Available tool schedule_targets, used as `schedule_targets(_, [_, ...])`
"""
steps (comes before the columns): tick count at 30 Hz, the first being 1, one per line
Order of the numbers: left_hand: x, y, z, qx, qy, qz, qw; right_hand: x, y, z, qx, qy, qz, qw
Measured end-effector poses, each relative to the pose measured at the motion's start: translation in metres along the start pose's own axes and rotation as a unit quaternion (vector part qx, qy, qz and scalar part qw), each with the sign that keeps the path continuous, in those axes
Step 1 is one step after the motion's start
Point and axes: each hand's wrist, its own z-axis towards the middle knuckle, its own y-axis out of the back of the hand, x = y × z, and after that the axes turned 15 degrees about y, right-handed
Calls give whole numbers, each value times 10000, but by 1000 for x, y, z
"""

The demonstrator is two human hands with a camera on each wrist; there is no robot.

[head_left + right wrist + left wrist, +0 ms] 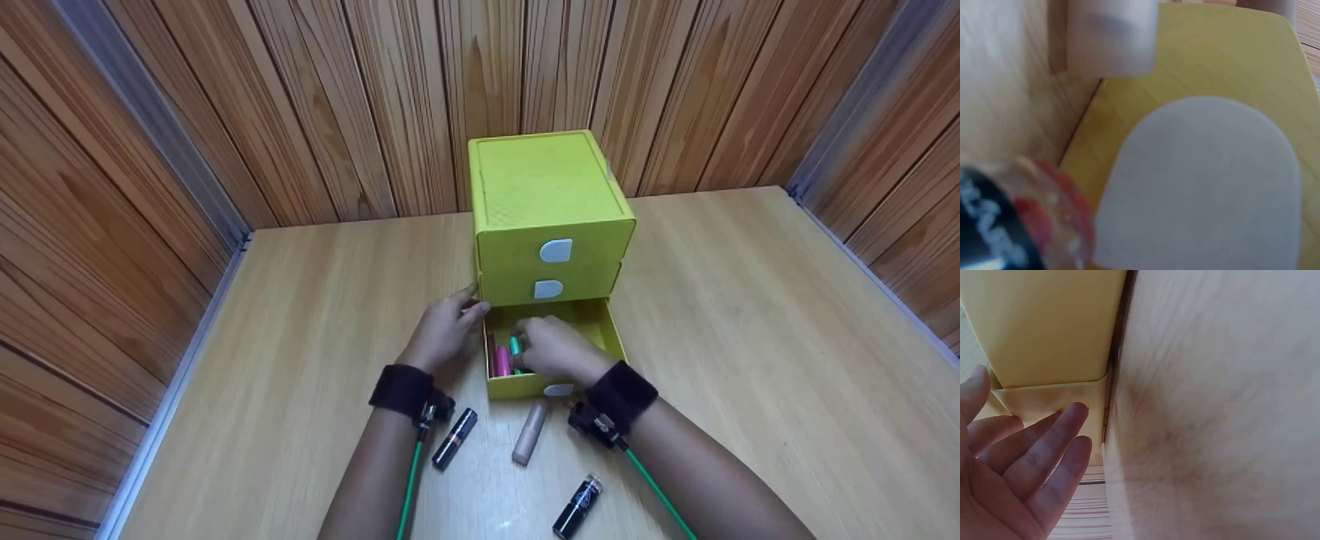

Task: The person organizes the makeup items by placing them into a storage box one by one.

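A yellow-green drawer unit stands upright with its bottom drawer pulled out. Beside the unit's left edge is my left hand; its fingers extend loosely against the side wall, the thumb near the drawer's rear corner. My right hand reaches into the drawer and pinches a green tube, fingertips partly hidden. Left of it in the drawer lies a pink tube, with a dark reddish one along the wall. In the right wrist view, the drawer's white handle fills the middle.
On the table in front lie a black lipstick tube, a pale pinkish tube and a black tube with a clear end. Two upper drawers with white handles are closed. Wood-panelled walls enclose the table.
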Motion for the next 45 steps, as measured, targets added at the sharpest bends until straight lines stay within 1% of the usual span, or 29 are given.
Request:
schedule_targets(8, [0, 0, -1, 12, 13, -59, 10000, -1, 0, 3, 204, -119, 35, 9997])
schedule_targets(14, [0, 0, 0, -1, 28, -43, 10000, -2, 0, 4, 300, -63, 5, 9995])
schedule_targets(20, [2, -1, 1, 47, -81, 57, 9999, -3, 1, 3, 277, 61, -63, 9996])
schedule_targets(25, [2, 0, 1, 67, -70, 64, 9999, -3, 0, 3, 261, 131, -112, 9995])
schedule_targets(30, [1, 0, 1, 92, -26, -18, 10000, -2, 1, 4, 298, 52, -155, 9994])
schedule_targets(36, [0, 0, 1, 78, -18, 22, 10000, -2, 1, 3, 385, -77, -113, 9992])
schedule_targets(45, [2, 0, 1, 39, -43, 74, 10000, -3, 0, 4, 369, -13, 4, 9993])
